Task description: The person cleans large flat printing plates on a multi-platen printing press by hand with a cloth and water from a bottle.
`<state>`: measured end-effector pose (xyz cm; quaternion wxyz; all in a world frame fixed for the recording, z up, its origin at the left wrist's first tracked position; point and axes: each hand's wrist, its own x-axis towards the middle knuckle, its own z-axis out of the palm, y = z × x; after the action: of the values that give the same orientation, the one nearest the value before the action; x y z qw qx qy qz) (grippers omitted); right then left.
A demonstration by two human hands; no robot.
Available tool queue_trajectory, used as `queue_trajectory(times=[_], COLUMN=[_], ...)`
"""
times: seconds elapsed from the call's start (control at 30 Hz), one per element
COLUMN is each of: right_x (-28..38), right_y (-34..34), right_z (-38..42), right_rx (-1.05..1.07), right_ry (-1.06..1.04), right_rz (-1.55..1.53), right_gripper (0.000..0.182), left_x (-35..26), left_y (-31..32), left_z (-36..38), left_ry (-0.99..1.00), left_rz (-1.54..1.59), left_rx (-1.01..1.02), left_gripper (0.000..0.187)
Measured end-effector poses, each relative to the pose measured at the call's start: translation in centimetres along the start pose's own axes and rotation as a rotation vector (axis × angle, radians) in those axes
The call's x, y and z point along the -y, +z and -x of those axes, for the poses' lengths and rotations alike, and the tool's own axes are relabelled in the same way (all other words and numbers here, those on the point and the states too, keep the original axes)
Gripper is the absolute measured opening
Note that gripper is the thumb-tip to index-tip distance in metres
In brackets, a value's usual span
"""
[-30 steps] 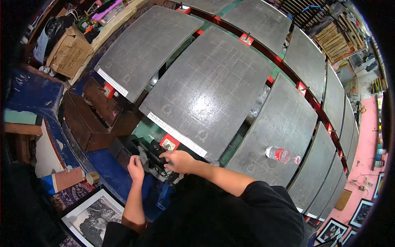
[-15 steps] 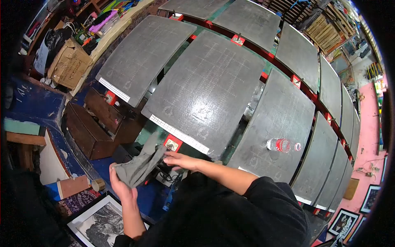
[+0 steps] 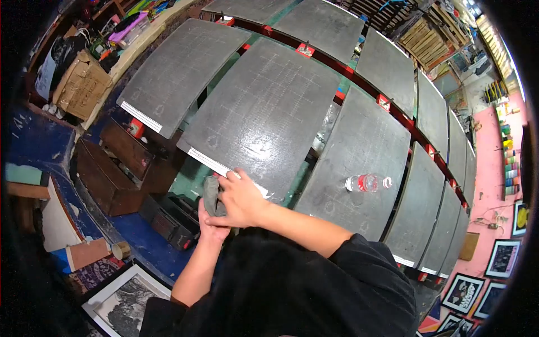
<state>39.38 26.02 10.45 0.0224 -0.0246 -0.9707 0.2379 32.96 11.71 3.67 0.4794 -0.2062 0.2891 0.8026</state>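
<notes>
A grey cloth, bunched into a small bundle, is between my two hands in front of the near edge of a dark grey flat panel. My left hand grips the cloth from below, its palm turned up. Over the cloth lies my right hand, its thumb against the left palm and its fingers curved around the bundle. Part of the cloth is hidden under the right hand. A white ruled strip runs along the panel's front edge, close to my right fingertips.
A clear plastic bottle with a red label lies on the panel to the right. More grey panels stand in rows on red brackets. Brown wooden boxes and a black case are at left, a framed picture below.
The cloth hung loose and spread out; now it is gathered into a compact bundle. My left hand moved right and up, and my right hand closed over the cloth. The view shifted slightly.
</notes>
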Motion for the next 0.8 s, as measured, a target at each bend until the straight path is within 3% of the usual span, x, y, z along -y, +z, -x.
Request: queue_trajectory(times=[0.03, 0.07, 0.1, 0.13, 0.17, 0.2, 0.3, 0.33, 0.4, 0.43, 0.47, 0.53, 0.6, 0.63, 0.67, 0.7, 0.73, 0.8], right_x=[-0.4, -0.8, -1.4, -2.5, -3.5, -4.4, -8.5, -10.3, -13.7, -15.7, -17.8, -24.3, -33.3, -36.8, -38.8, -41.6, -41.2, -38.5], right_y=[-1.8, -3.4, -4.4, -4.7, -5.1, -5.2, -1.0, 0.2, 1.7, 1.8, 1.2, -0.1, -0.2, -0.1, 0.0, 2.2, 3.0, 4.2], right_z=[0.3, 0.5, 1.0, 1.9, 2.5, 2.9, 4.7, 5.1, 5.8, 6.1, 6.0, 4.6, 3.1, 2.5, 2.1, 2.4, 2.2, 3.0], right_rx=[0.017, 0.029, 0.039, -0.139, -0.265, -0.394, -0.298, -0.293, -0.374, -0.405, -0.432, -0.841, -1.133, -1.182, -1.080, -0.930, -0.915, -0.772], right_ry=[-0.003, 0.136, 0.275, 0.247, 0.163, 0.079, -0.092, -0.092, 0.103, 0.203, 0.304, 0.490, 0.679, 0.792, 0.998, 1.059, 1.062, 0.731], right_rz=[0.006, -0.094, -0.191, -0.205, -0.312, -0.422, -0.548, -0.557, -0.831, -0.838, -0.845, -0.521, -0.308, -0.220, -0.169, -0.074, -0.089, 0.277], right_gripper=[0.063, 0.057, 0.052, 0.055, 0.058, 0.061, 0.054, 0.054, 0.041, 0.038, 0.036, 0.029, 0.030, 0.033, 0.037, 0.044, 0.044, 0.060], left_x=[1.0, 1.6, 1.7, 2.0, 2.7, 2.7, 3.4, 3.9, 4.4, 3.9, 3.3, 2.0, 1.6, 1.5, 1.3, 1.5, 1.5, 2.3], left_y=[-1.1, -2.5, -4.1, -4.8, -1.1, 2.1, 6.5, 6.1, 6.0, 6.3, 7.1, 7.3, 3.7, 0.8, -1.9, -4.3, -7.3, -12.4], left_z=[-1.6, -3.2, -4.7, -5.5, -4.7, -3.7, -3.1, -4.3, -5.8, -5.8, -5.1, -4.1, -3.8, -3.2, -2.5, -2.0, -1.2, 0.1], left_ry=[0.064, 0.064, -0.040, -0.139, -0.079, -0.073, -0.237, -0.236, -0.318, -0.312, -0.308, -0.035, 0.393, 0.568, 0.651, 0.693, 0.684, 0.570], left_rz=[-0.054, -0.035, 0.057, 0.147, -0.136, -0.126, -0.132, -0.130, 0.201, -0.016, -0.015, -0.645, -0.910, -0.978, -1.003, -0.954, -0.950, -0.712], left_rx=[0.069, 0.066, 0.280, 0.495, -0.079, -0.083, 0.218, 0.208, 0.441, 0.373, 0.357, 0.155, -0.011, -0.102, -0.216, -0.376, -0.481, -0.655], left_gripper=[0.045, 0.045, 0.047, 0.049, 0.050, 0.050, 0.059, 0.059, 0.059, 0.063, 0.063, 0.059, 0.049, 0.039, 0.031, 0.028, 0.026, 0.030])
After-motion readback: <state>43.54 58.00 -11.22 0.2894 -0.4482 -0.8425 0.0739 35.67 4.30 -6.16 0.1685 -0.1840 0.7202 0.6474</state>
